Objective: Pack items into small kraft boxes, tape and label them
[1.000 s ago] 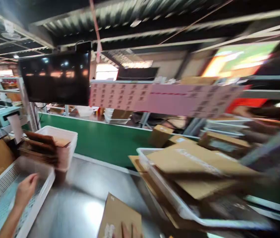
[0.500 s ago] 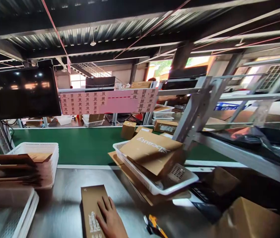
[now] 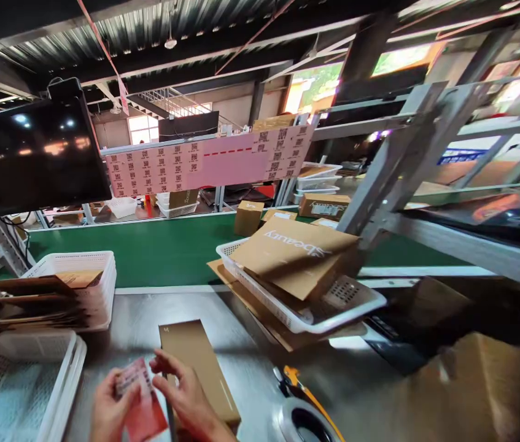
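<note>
My left hand (image 3: 113, 402) is closed on a small red-and-white printed packet (image 3: 142, 399), thumb on top of it. Just to its right, my right hand (image 3: 188, 396) has its fingers apart and slightly curled, close to the packet's edge. Behind the right hand, a long brown cardboard box (image 3: 197, 347) lies on the metal table (image 3: 133, 313); the hand hides part of it. An orange tape dispenser (image 3: 317, 405) with a roll of tape (image 3: 308, 423) lies right of the box.
Stacked white baskets (image 3: 24, 380) stand at left, folded cardboard (image 3: 41, 301) behind them. A tilted white basket (image 3: 296, 322) carries a brown carton (image 3: 299, 255) at right. A green conveyor belt (image 3: 167, 242) runs behind, below a monitor (image 3: 34, 147) and a pink code sheet (image 3: 236, 159).
My right hand has lifted off the long box and moved beside the packet. My left hand has come into view holding the packet. The view has tilted downward, showing more of the tape dispenser.
</note>
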Tool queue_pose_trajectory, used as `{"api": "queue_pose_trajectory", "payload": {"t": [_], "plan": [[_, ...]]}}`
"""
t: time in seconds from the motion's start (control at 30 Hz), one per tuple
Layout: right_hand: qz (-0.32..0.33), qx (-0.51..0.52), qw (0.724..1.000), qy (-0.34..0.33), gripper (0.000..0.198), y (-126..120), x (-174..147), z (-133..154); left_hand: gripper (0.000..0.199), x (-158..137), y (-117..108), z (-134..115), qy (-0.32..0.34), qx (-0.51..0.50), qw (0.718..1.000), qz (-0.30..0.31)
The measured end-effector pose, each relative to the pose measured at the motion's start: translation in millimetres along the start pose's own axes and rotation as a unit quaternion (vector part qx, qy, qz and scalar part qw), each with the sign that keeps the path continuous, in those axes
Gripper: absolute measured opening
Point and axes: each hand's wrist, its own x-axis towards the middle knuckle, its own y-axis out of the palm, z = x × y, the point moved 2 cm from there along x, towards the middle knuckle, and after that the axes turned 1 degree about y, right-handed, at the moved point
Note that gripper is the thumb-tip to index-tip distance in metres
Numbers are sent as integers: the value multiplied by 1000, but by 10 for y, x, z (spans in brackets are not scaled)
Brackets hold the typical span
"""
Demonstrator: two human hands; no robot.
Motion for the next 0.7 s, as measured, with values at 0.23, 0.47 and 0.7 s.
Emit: {"api": "queue_pose_trajectory", "payload": {"t": [0.23, 0.47, 0.7], "plan": [[44, -51, 996, 66, 23, -296, -72, 256, 65, -130, 710, 38, -18, -48, 995, 90], [-25, -102, 994, 10, 22, -279, -231, 196, 59, -84, 766, -133, -29, -24, 986, 160], [-4, -215, 965, -152, 20, -272, -237, 234, 54, -72, 747, -60, 5, -1, 982, 188]]}}
